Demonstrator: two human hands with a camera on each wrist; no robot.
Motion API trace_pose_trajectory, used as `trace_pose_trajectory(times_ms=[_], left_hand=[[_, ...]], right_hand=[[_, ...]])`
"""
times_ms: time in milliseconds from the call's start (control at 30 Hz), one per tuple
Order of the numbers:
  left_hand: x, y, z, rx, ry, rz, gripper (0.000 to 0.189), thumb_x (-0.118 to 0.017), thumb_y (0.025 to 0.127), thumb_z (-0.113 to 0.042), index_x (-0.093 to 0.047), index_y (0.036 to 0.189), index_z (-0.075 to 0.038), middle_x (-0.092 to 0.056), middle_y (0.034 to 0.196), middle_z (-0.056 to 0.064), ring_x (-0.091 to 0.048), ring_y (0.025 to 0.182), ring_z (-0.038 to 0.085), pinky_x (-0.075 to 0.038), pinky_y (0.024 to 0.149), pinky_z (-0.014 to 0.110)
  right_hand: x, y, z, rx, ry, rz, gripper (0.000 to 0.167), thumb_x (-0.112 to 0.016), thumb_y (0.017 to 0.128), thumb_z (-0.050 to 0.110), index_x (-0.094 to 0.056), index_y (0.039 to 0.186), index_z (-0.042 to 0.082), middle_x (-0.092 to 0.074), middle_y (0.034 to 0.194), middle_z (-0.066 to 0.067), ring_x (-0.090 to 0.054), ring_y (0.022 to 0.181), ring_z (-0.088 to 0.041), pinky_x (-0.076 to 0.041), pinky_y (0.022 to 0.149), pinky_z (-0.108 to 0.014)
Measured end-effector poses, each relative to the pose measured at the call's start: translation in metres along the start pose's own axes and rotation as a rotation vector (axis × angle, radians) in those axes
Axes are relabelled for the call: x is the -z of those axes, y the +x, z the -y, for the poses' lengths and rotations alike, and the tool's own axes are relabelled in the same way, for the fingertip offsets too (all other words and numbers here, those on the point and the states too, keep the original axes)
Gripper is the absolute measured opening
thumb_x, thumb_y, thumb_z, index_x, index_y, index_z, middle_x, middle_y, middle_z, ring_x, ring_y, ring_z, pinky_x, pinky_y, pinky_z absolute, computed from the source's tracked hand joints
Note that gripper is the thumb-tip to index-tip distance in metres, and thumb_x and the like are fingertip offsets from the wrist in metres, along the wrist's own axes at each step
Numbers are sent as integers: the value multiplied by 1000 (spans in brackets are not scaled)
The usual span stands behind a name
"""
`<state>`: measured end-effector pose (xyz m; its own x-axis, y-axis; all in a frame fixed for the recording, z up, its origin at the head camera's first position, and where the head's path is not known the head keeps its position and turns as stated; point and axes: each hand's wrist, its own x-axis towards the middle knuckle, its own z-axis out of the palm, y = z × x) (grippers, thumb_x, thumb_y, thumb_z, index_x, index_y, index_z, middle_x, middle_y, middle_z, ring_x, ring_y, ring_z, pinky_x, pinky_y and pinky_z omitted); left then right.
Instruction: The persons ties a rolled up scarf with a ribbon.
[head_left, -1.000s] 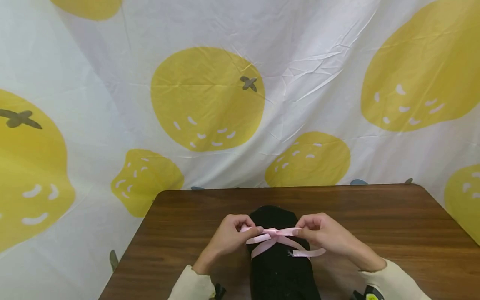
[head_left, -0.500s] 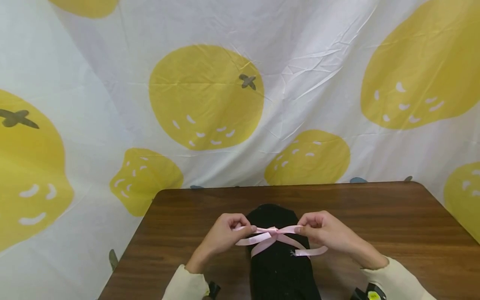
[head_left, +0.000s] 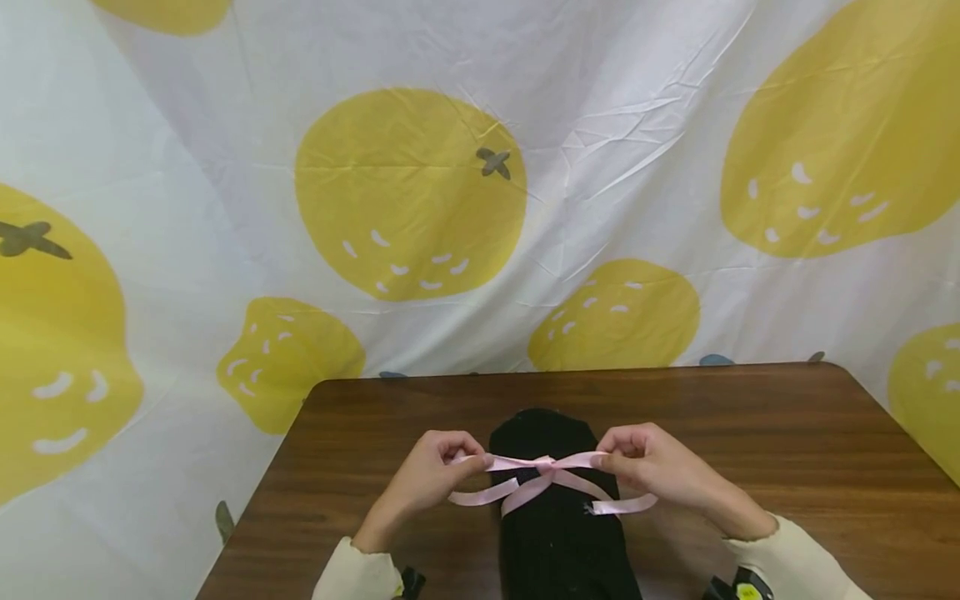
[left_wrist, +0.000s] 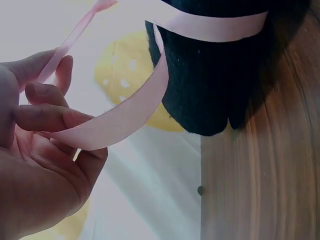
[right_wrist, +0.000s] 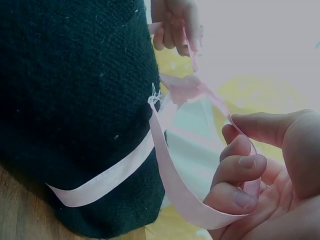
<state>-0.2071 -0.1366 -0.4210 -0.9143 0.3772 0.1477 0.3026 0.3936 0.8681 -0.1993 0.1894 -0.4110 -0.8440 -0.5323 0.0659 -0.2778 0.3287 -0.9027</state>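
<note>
A pink satin ribbon [head_left: 525, 497] goes round a long bundle of black knitted fabric [head_left: 562, 546] and is knotted on its top. My left hand [head_left: 437, 468] pinches the ribbon to the left of the knot, my right hand [head_left: 648, 458] to the right of it. Both stretches run nearly straight out from the knot. In the left wrist view, a ribbon tail [left_wrist: 125, 112] curves away from the fingers toward the fabric. A frayed end [right_wrist: 155, 96] shows in the right wrist view, its tail leading back into the right hand's curled fingers [right_wrist: 232, 170].
The bundle lies on a brown wood-grain table [head_left: 750, 442]. Behind the table's far edge hangs a white cloth [head_left: 600, 150] with yellow fruit prints. Pale sleeves [head_left: 356, 571] and dark wrist straps show at the bottom of the head view.
My left hand has moved left, drawing its ribbon stretch longer, and the left tail end has shifted left with it. My right hand has moved only slightly right.
</note>
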Motion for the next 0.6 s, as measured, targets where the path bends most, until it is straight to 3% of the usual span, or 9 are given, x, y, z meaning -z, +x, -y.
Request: trace_pose_trajectory(times_ms=[467,500,600], left_hand=[[9,-7,10,-9,79,-35,10,-73,90,-22,-73,83,-15,-55,68,-5,-46,62,7,-38,56,21],[10,-8,11,6,44,-20,10,-73,90,-22,-72,84,-14,-56,70,-3,-48,63,8,-43,57,22],[11,-8,12,18,48,-21,11,-73,90,-23,-72,85,-14,-54,69,-3,-48,63,8,-43,56,22]], right_hand=[[4,-4,1,-40,-5,-25,15,-66,95,19,-66,92,5,-50,62,0,-41,49,-5,-32,43,-21],[4,-4,1,-42,-11,-30,14,-67,95,20,-66,92,6,-50,62,0,-40,49,-5,-32,43,-21],[6,-5,0,-43,-42,-47,14,-68,94,21,-67,91,8,-49,62,2,-40,49,-4,-31,43,-21]])
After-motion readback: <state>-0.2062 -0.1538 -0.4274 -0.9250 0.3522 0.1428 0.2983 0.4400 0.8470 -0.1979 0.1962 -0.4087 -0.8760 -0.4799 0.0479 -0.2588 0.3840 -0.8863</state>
